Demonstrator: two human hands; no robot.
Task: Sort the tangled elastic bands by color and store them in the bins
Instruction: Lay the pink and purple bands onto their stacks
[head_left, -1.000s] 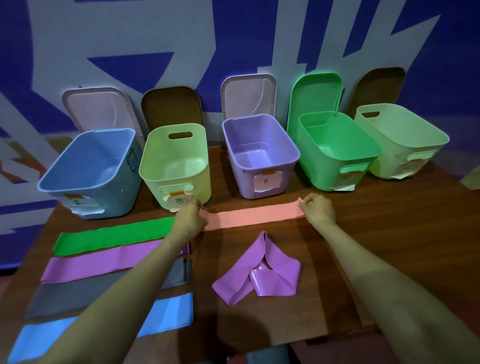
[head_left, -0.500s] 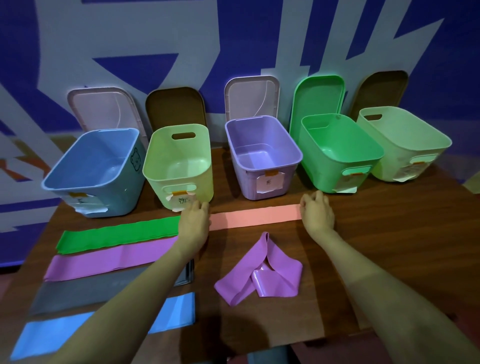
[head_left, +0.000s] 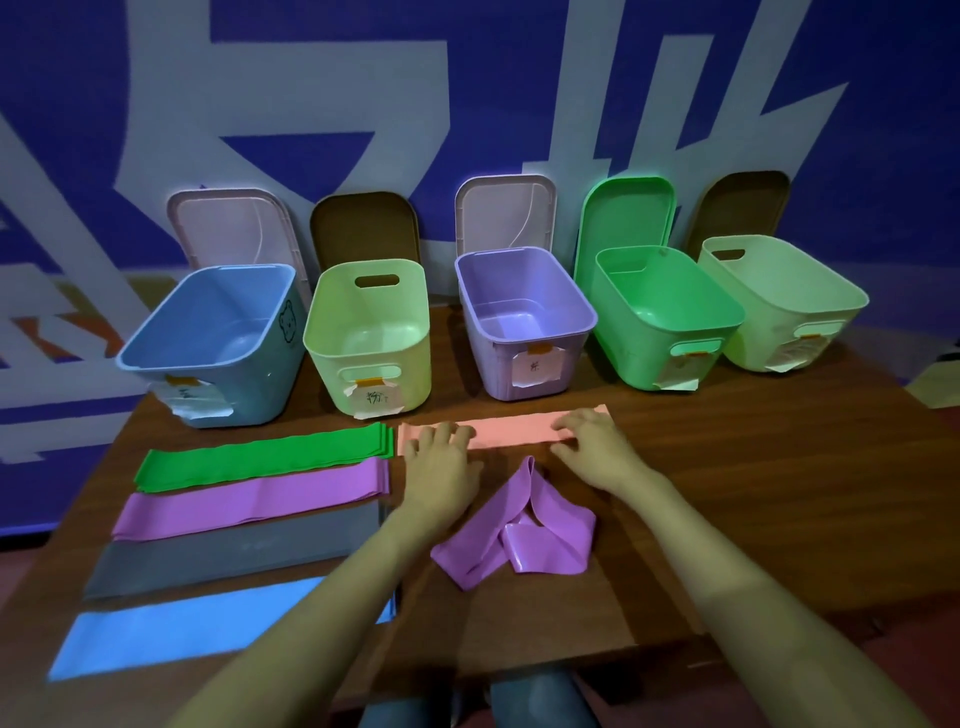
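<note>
The pink band (head_left: 511, 430) is pressed flat on the wooden table (head_left: 753, 493) just before the bins (head_left: 488, 374), the left hand (head_left: 441, 460) and right hand (head_left: 597, 449) both laid on it with straight fingers, nothing gripped. Thin, soft and stretchy it looks, likely clingy; best pinched at an end. The knotted purple band (head_left: 519, 538) lies nearer. Behind, a blue and grey painted wall (head_left: 156, 104) is seen
</note>
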